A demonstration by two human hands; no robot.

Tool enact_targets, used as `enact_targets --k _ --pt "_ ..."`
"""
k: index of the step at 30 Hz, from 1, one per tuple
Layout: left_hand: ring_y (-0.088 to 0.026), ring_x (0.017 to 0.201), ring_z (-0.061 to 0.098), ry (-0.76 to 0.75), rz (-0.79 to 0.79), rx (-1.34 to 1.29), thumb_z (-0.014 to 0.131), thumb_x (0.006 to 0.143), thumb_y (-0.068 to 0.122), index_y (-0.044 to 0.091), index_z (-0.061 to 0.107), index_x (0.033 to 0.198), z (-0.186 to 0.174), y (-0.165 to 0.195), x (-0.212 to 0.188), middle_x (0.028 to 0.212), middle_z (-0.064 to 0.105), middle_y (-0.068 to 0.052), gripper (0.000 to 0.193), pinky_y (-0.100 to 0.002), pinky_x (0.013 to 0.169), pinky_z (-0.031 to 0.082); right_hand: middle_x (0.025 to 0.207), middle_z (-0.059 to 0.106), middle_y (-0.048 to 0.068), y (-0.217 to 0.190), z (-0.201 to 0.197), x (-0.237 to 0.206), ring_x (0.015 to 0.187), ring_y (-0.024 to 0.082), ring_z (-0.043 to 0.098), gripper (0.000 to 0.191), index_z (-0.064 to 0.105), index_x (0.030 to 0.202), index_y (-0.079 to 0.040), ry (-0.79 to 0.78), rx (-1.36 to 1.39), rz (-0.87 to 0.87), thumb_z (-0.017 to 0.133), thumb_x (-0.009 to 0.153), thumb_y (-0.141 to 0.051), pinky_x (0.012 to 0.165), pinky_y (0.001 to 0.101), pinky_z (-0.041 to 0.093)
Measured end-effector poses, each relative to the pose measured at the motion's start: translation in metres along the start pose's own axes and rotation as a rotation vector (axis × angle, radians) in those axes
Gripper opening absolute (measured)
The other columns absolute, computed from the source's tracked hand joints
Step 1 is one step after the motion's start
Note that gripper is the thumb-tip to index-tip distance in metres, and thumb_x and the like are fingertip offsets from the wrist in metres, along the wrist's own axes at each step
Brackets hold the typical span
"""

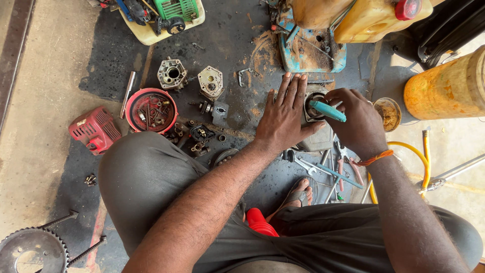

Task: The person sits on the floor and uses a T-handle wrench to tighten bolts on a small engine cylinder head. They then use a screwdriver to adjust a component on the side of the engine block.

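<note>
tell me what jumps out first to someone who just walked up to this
The two hands at centre: the left hand lies flat on a grey engine part on the floor, while the right hand works a teal-handled tool into its round opening. To the left sit a red bowl of small parts and a red engine cover; wrenches and pliers lie below the hands.

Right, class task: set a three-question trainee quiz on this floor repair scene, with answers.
1. True or false: the left hand lies flat, fingers spread, on the grey engine part.
2. What does the right hand hold? A a teal-handled tool; B a hammer; C a rag.
3. Which colour is the round tray of small parts?

Key: 1 true. 2 A. 3 red.
</note>
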State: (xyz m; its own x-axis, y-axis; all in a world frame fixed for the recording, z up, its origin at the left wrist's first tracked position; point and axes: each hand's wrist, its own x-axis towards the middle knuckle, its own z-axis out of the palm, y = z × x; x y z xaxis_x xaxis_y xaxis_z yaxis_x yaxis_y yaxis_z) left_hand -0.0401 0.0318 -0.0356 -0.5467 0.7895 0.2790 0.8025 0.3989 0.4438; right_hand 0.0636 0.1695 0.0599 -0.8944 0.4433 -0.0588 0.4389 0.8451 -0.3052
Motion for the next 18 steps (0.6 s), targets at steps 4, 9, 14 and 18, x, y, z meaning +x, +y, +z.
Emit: enact_targets --k 4,9,14,18 --pt "-0.036 0.157 0.017 -0.036 -0.014 0.001 0.054 0.085 0.083 -0.004 0.013 0.159 0.0009 -0.0001 0.0000 0.164 0.028 -0.025 0.122 -0.064 0.117 0.037 0.106 0.073 0.009 -0.0008 -0.0024 0.0003 0.095 0.029 0.072 0.021 0.072 0.109 -0.013 -0.023 -0.090 0.050 0.078 0.093 -0.024 0.079 0.0451 0.055" --pt "-0.037 0.156 0.017 -0.048 -0.011 0.006 0.052 0.085 0.085 -0.004 0.012 0.159 0.0016 -0.0002 0.0011 0.163 0.027 -0.026 0.123 -0.064 0.116 0.037 0.109 0.070 0.010 -0.0006 -0.0042 0.0015 0.093 0.027 0.073 0.028 0.072 0.111 -0.013 -0.002 -0.001 -0.031 0.076 0.085 -0.021 0.078 0.0438 0.056" --pt "-0.037 0.158 0.016 -0.056 -0.016 0.015 0.050 0.085 0.085 -0.004 0.011 0.160 0.0028 -0.0004 0.0008 0.164 0.027 -0.025 0.122 -0.063 0.117 0.037 0.106 0.073 0.009 0.0001 -0.0018 0.0010 0.096 0.031 0.072 0.022 0.072 0.111 -0.012 -0.062 -0.137 0.100 0.077 0.095 -0.026 0.081 0.0457 0.056" --pt "-0.037 0.157 0.015 -0.048 -0.008 0.045 0.049 0.085 0.086 -0.004 0.011 0.159 0.0038 0.0000 0.0007 0.164 0.026 -0.025 0.122 -0.063 0.117 0.038 0.106 0.071 0.010 0.0026 -0.0024 0.0004 0.092 0.032 0.072 0.026 0.071 0.114 -0.012 -0.020 -0.046 -0.061 0.076 0.089 -0.021 0.076 0.0455 0.056"
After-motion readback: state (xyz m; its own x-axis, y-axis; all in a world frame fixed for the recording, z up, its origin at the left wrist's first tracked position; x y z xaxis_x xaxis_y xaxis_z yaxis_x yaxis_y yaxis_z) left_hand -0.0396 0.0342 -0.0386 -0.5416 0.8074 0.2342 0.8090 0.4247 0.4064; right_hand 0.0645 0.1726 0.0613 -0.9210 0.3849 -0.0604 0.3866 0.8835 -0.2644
